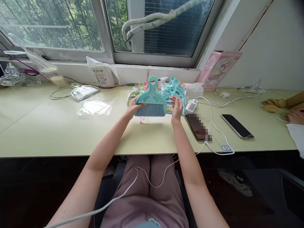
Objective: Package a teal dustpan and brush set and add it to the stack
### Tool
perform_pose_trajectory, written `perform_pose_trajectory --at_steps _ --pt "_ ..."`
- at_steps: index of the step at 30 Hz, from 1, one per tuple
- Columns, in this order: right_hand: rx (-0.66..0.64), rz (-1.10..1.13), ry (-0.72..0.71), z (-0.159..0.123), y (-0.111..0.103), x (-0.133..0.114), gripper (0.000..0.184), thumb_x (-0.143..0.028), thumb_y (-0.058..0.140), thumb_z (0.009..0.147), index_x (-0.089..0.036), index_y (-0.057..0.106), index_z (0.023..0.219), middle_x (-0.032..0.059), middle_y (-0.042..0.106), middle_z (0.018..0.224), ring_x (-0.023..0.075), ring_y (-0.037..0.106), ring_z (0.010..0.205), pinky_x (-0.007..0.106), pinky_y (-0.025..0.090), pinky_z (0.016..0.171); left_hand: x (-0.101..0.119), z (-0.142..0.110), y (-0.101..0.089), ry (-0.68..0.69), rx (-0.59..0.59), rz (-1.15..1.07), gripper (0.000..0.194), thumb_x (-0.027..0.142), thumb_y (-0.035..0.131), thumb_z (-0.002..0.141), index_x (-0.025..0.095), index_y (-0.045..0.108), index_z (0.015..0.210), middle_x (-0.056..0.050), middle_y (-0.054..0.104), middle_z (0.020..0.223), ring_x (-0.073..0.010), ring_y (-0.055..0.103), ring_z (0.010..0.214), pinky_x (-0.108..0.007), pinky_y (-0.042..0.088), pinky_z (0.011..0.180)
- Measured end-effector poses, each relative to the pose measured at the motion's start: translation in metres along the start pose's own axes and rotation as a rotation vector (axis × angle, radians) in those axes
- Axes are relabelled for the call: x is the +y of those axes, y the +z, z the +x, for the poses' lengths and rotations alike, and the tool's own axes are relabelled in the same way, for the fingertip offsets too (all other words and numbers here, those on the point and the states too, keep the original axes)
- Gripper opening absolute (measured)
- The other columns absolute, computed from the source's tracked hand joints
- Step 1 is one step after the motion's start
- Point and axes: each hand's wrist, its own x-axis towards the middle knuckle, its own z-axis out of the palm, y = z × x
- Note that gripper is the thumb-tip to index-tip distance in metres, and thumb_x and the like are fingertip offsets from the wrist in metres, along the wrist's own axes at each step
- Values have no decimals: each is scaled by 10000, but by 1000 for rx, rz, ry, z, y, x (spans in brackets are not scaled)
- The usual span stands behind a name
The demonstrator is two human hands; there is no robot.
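Gripping a teal brush (153, 103) by its side edge above the counter (147, 139), handle up, the left hand (133, 107) closes its fingers clear of most bristles, likely to spare them. The right hand (177, 110), fingers loosely parted and seemingly empty, hangs near stacked teal dustpans (181, 91), apparently grouped for easy reach.

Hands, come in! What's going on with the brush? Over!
Left hand gripping the teal brush by its left side. Right hand open, off its right side. More brushes close behind, could get bumped. Over.
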Motion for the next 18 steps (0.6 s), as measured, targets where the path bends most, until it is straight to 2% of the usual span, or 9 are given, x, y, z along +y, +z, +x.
perform_pose_trajectory --at_steps 2,4,7,10,11,13,15,17,18 --pt "14 -56 74 2 4 11 496 -447 298 989 -148 668 1133 136 721 1119 211 675 1015 351 523 857 -5 5 -11 -36 115 -107 580 404 889 544 168 688 1035 -82 716 1008 -316 651 1046 -441 515 928" --pt "-88 -160 61 -3 12 18 419 -364 347 973 -150 693 1075 123 735 1068 211 679 971 359 520 865 -13 11 -21 -61 214 -216 600 420 892 546 167 680 1048 -108 718 1062 -325 644 1099 -450 514 955" --pt "-368 -435 -172 -20 26 17 288 -285 472 947 -197 724 1059 98 715 1182 245 622 1140 425 465 999 -23 18 -34 -83 323 -365 607 499 876 579 171 672 1047 -129 717 1108 -317 630 1160 -442 522 976" --pt "-708 -673 -436 -40 35 11 263 -297 606 921 -294 711 1162 37 581 1431 289 442 1387 505 364 1114 -28 22 -46 -76 409 -471 624 534 883 577 183 672 1048 -120 714 1158 -300 613 1199 -407 538 980" --pt "-801 -712 -470 -45 37 9 292 -314 620 923 -321 695 1205 18 545 1470 293 412 1416 515 352 1124 -28 23 -50 -69 435 -490 629 529 889 578 189 673 1061 -113 711 1175 -296 607 1209 -398 542 980" --pt "-925 -722 -473 -48 38 7 307 -350 607 941 -338 683 1238 4 552 1464 283 441 1400 498 362 1120 -27 24 -56 -61 477 -505 632 520 887 598 200 672 1098 -102 708 1196 -293 597 1228 -391 547 980" --pt "-983 -673 -449 -45 37 7 254 -354 574 961 -307 732 1154 15 649 1349 256 558 1283 436 408 1073 -28 25 -61 -64 498 -497 635 518 877 626 202 665 1134 -101 708 1196 -292 587 1246 -394 549 986" --pt "-940 -652 -423 -39 34 8 246 -341 550 971 -265 767 1058 39 743 1150 231 658 1088 393 446 999 -30 26 -64 -73 500 -481 652 522 867 643 198 652 1167 -104 711 1181 -290 586 1249 -400 549 991" --pt "-886 -662 -413 -37 33 9 247 -336 553 968 -252 763 1068 46 761 1072 227 672 1016 390 452 974 -32 26 -65 -80 499 -475 664 522 864 648 197 644 1183 -104 712 1175 -285 591 1243 -404 550 988"
